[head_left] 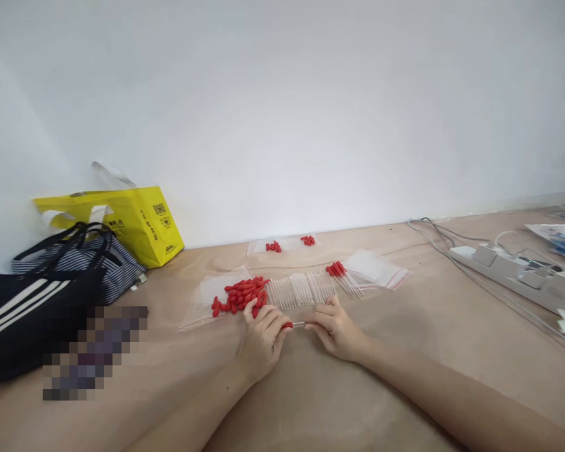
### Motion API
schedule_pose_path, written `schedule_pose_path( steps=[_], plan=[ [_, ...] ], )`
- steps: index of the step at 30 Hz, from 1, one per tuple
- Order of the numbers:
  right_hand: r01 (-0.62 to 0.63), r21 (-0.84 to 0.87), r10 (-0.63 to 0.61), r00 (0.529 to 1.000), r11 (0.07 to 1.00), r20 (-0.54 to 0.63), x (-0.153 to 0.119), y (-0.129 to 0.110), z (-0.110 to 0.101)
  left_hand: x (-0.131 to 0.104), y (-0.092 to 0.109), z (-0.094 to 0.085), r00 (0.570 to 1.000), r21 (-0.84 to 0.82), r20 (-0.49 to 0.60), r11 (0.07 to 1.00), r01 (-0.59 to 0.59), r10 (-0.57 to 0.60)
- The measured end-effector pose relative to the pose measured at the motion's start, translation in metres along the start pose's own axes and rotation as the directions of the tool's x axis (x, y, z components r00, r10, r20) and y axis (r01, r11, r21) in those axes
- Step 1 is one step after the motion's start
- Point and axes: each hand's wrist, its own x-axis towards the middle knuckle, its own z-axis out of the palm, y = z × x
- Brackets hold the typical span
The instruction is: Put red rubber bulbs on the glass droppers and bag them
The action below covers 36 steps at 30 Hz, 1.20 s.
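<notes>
Bags crowded the far left: a black fabric bag (23,339) with white stripes, then a bright yellow bag (155,229) with pale handles. Next along came a heap of small red bulb-shaped pieces (245,290) on a clear plastic bag (214,287), and just in front of it the left hand (263,339), thumb and fingers closed round one small red piece (287,325). And there was the action! From that piece, between the two hands, a thin pale stick (298,324) reached across to the right hand (335,328), whose fingertips pinched it tight. The step looked like fitting piece to stick; how far in it sat, I couldn't tell. Behind the hands lay a row of slim white sticks (297,291), then, further right, some red-headed sticks (343,277), seemingly done. The next move called, I judged, for both ends in line and a straight, firm push.
</notes>
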Motion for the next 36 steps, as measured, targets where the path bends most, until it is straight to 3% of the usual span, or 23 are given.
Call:
schedule_pose_path(
  steps=[6, 10, 12, 15, 18, 20, 24, 30, 36],
  plan=[
    [-0.027, -0.145, 0.041, 0.995, 0.989, 0.095, 0.002, -0.004, -0.005, 0.0, 0.0, -0.001, 0.999, 0.029, 0.047, 0.999, 0.019, -0.021],
    [-0.19, -0.284, 0.225, 0.97, 0.94, 0.094, 0.004, -0.001, -0.013, -0.002, -0.01, 0.002, 0.997, 0.114, -0.018, 0.99, 0.081, -0.079],
    [-0.366, -0.319, 0.395, 0.918, 0.874, 0.028, 0.007, 0.007, -0.018, -0.003, -0.015, 0.003, 0.99, 0.17, -0.036, 0.976, 0.14, -0.136],
    [-0.607, -0.363, 0.619, 0.779, 0.707, -0.098, 0.011, 0.027, -0.024, -0.005, -0.02, 0.005, 0.981, 0.199, -0.02, 0.961, 0.193, -0.193],
    [-0.716, -0.414, 0.723, 0.669, 0.563, -0.174, 0.017, 0.045, -0.028, -0.004, -0.02, 0.006, 0.982, 0.194, -0.002, 0.963, 0.187, -0.191],
    [-0.73, -0.45, 0.75, 0.638, 0.514, -0.178, 0.022, 0.051, -0.027, -0.004, -0.019, 0.006, 0.981, 0.192, 0.002, 0.963, 0.187, -0.191],
    [-0.731, -0.507, 0.775, 0.608, 0.458, -0.176, 0.031, 0.055, -0.021, -0.004, -0.019, 0.007, 0.978, 0.193, 0.005, 0.96, 0.202, -0.207],
    [-0.708, -0.535, 0.757, 0.629, 0.461, -0.18, 0.034, 0.058, -0.014, -0.005, -0.02, 0.007, 0.976, 0.199, 0.031, 0.959, 0.203, -0.214],
    [-0.719, -0.537, 0.781, 0.602, 0.442, -0.164, 0.037, 0.06, -0.012, -0.004, -0.019, 0.005, 0.976, 0.212, 0.055, 0.958, 0.193, -0.209]
  ],
)
